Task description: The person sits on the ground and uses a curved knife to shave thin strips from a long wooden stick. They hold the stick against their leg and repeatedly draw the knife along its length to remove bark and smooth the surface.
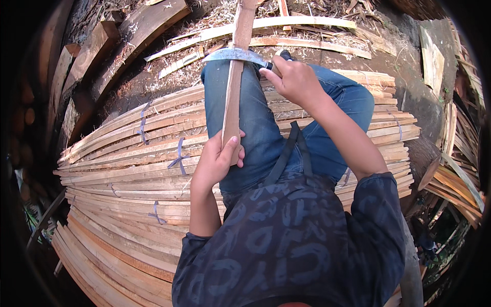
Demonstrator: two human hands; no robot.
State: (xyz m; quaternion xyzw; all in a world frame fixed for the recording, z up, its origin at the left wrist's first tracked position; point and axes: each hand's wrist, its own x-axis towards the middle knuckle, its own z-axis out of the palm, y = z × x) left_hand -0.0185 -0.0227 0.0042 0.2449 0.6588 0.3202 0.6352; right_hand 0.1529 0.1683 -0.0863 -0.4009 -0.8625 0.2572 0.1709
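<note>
- Bundled pale wooden slats (pixel 123 179) beneath.
- Left hand (pixel 222 155) grips long brown wooden strip (pixel 232 97) over denim-covered thigh (pixel 258 123).
- Right hand (pixel 295 81) clenches dark-handled curved grey metal blade (pixel 220 54) across it.
- Likely shaving; another stroke needs steadiness.

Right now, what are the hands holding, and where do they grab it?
The left hand holds a wooden strip by its end nearest the body. The right hand holds a curved knife by its dark handle.
</note>
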